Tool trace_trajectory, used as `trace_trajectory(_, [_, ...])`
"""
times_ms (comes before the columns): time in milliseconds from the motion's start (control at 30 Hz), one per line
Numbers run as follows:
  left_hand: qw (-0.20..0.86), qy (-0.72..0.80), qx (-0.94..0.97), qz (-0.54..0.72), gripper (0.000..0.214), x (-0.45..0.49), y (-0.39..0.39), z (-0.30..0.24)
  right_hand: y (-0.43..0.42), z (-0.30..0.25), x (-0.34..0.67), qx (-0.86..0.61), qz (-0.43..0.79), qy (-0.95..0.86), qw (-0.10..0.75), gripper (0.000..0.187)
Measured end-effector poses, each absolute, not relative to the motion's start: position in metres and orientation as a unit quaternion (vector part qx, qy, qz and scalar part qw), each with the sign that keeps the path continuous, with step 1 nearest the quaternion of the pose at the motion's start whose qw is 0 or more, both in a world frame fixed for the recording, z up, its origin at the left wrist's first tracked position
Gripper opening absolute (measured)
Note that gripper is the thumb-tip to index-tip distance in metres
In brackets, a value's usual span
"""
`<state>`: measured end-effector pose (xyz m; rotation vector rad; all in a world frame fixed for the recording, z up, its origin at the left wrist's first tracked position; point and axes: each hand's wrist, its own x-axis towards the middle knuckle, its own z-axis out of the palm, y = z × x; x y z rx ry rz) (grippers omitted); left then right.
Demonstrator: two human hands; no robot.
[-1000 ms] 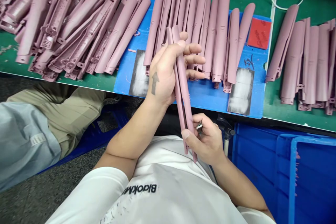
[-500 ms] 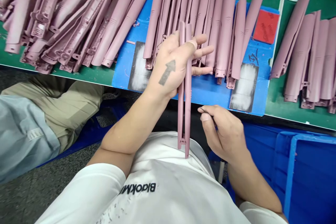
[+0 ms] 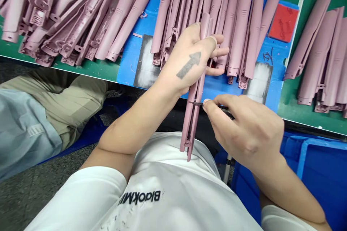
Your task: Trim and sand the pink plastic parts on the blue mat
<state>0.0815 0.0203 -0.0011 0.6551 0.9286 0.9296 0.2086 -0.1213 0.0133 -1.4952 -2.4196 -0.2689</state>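
The left hand (image 3: 184, 57) curls its fingers (image 3: 217, 41) around a long mauve plastic moulded bar (image 3: 193, 122) held over the near edge of a blue mat (image 3: 130, 68), while the right hand (image 3: 244, 126) pinches a small steel blade (image 3: 199, 104) against it

Head-worn camera, looking forward and down from above your white T-shirt (image 3: 81, 198). Close on your work: left hand (image 3: 187, 57) near frame centre, right hand (image 3: 244, 126) just below and right of it. Green workbench (image 3: 86, 73) runs beyond both hands, filling the upper frame.
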Motion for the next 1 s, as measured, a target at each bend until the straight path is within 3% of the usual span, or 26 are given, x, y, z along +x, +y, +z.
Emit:
trace_trajectory(467, [0.722, 0.423, 0.355, 0.417, 0.041, 0.078, 0.020, -0.009, -0.133, 0.015, 0.200, -0.479, -0.077, -0.862, 0.146, 0.015])
trace_trajectory(1000, [0.734, 0.394, 0.369, 0.413, 0.066, 0.077, 0.023, -0.018, -0.158, 0.025, 0.193, -0.444, -0.029, -0.888, 0.119, 0.017])
